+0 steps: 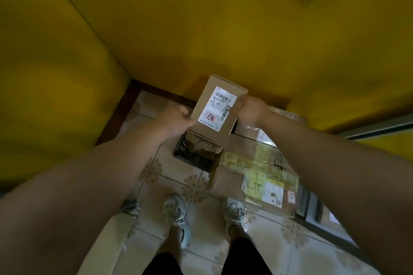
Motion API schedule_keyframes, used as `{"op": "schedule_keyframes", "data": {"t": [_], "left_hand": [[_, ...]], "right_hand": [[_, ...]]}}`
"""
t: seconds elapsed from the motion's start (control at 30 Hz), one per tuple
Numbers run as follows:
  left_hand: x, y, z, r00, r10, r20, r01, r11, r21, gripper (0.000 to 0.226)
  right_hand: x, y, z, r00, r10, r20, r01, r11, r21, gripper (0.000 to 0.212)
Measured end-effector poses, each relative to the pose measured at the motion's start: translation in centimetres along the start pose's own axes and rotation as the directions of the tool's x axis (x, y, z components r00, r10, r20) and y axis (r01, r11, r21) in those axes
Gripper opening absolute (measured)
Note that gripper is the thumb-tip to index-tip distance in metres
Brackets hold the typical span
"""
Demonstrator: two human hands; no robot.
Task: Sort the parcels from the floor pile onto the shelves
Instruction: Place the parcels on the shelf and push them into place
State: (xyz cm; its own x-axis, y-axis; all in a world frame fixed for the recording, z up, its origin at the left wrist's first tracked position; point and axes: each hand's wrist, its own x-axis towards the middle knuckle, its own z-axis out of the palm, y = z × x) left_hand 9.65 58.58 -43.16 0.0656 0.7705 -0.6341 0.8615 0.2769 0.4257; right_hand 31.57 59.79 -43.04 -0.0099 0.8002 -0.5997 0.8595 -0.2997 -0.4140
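A brown cardboard parcel (218, 116) with a white shipping label and a red mark is held up in front of me, above the floor. My left hand (176, 119) grips its left edge, with the thumb on the top face. My right hand (251, 110) grips the right edge near the label. Below it on the tiled floor lies a large flat cardboard box (254, 174) with yellow tape and labels. A taped, clear-wrapped parcel (283, 118) sits behind my right wrist.
Yellow walls (201, 29) close in on the left and ahead, meeting at a corner. A dark slotted crate (190, 154) stands on the floor under the held parcel. My two feet in light shoes (178, 214) stand on patterned tiles. A metal frame edge (377, 128) runs at right.
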Motion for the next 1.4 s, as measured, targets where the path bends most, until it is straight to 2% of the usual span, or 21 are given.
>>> {"op": "schedule_keyframes", "data": {"t": [0.07, 0.13, 0.23, 0.3, 0.4, 0.47, 0.53, 0.6, 0.63, 0.73, 0.87, 0.97, 1.03, 1.13, 1.23, 1.4], "left_hand": [[2.7, -1.2, 1.3, 1.000, 0.006, 0.020, -0.006, 1.000, -0.020, 0.057], [4.4, -2.2, 2.4, 0.999, 0.019, 0.038, -0.017, 0.999, -0.051, 0.061], [6.3, -3.0, 3.6, 0.990, 0.061, 0.124, -0.045, 0.991, -0.128, 0.054], [7.0, -3.2, 4.1, 0.983, 0.087, 0.164, -0.063, 0.988, -0.144, 0.051], [7.5, -3.4, 4.8, 0.983, 0.095, 0.154, -0.064, 0.978, -0.198, 0.042], [7.4, -3.4, 5.2, 0.984, 0.103, 0.143, -0.069, 0.972, -0.224, 0.044], [7.0, -3.1, 5.3, 0.989, 0.101, 0.111, -0.067, 0.960, -0.273, 0.052], [5.9, -2.1, 5.5, 0.988, 0.096, 0.119, -0.052, 0.942, -0.331, 0.046], [5.5, -1.9, 5.7, 0.988, 0.084, 0.132, -0.033, 0.938, -0.344, 0.040], [5.4, -1.7, 6.5, 0.993, 0.079, 0.092, -0.044, 0.943, -0.331, 0.030], [7.6, -2.6, 6.9, 1.000, 0.024, 0.015, -0.019, 0.957, -0.290, 0.019], [9.0, -3.2, 7.5, 0.997, -0.054, 0.052, 0.066, 0.960, -0.272, 0.034], [9.2, -2.9, 8.1, 0.990, -0.086, 0.112, 0.113, 0.957, -0.266, 0.028], [9.4, -2.7, 9.1, 0.974, -0.111, 0.198, 0.167, 0.942, -0.291, 0.035], [9.7, -2.9, 9.9, 0.952, -0.204, 0.228, 0.278, 0.887, -0.369, 0.053], [10.3, -2.5, 10.0, 0.941, -0.244, 0.234, 0.318, 0.873, -0.370, 0.049]], "right_hand": [[2.0, 0.6, 2.2, 1.000, 0.027, -0.004, -0.027, 0.998, 0.060, 0.034], [3.5, 1.3, 4.0, 0.996, 0.087, -0.033, -0.082, 0.986, 0.145, 0.037], [4.2, 1.9, 5.7, 0.976, 0.208, -0.066, -0.183, 0.947, 0.264, 0.068], [4.5, 2.1, 6.6, 0.952, 0.304, -0.039, -0.260, 0.869, 0.422, 0.079], [4.8, 2.3, 7.2, 0.927, 0.371, 0.052, -0.327, 0.732, 0.598, 0.062], [4.9, 2.5, 7.5, 0.918, 0.395, 0.040, -0.321, 0.679, 0.660, 0.058], [4.7, 2.8, 7.5, 0.903, 0.429, -0.016, -0.282, 0.623, 0.730, 0.066], [4.2, 3.5, 7.1, 0.880, 0.469, -0.068, -0.227, 0.542, 0.809, 0.072], [3.8, 3.9, 6.8, 0.874, 0.478, -0.087, -0.205, 0.525, 0.826, 0.069], [2.6, 5.9, 6.4, 0.858, 0.488, -0.159, -0.172, 0.566, 0.806, 0.056], [2.1, 8.7, 6.1, 0.814, 0.524, -0.249, -0.133, 0.586, 0.799, 0.054], [1.8, 10.5, 6.2, 0.796, 0.540, -0.273, -0.133, 0.597, 0.791, 0.053], [1.6, 11.5, 6.6, 0.791, 0.544, -0.280, -0.139, 0.606, 0.783, 0.053], [1.3, 12.6, 7.6, 0.801, 0.530, -0.280, -0.142, 0.623, 0.770, 0.052], [1.2, 13.3, 8.6, 0.814, 0.513, -0.273, -0.152, 0.642, 0.751, 0.050], [1.6, 13.4, 9.6, 0.826, 0.515, -0.231, -0.172, 0.620, 0.765, 0.051]]}}
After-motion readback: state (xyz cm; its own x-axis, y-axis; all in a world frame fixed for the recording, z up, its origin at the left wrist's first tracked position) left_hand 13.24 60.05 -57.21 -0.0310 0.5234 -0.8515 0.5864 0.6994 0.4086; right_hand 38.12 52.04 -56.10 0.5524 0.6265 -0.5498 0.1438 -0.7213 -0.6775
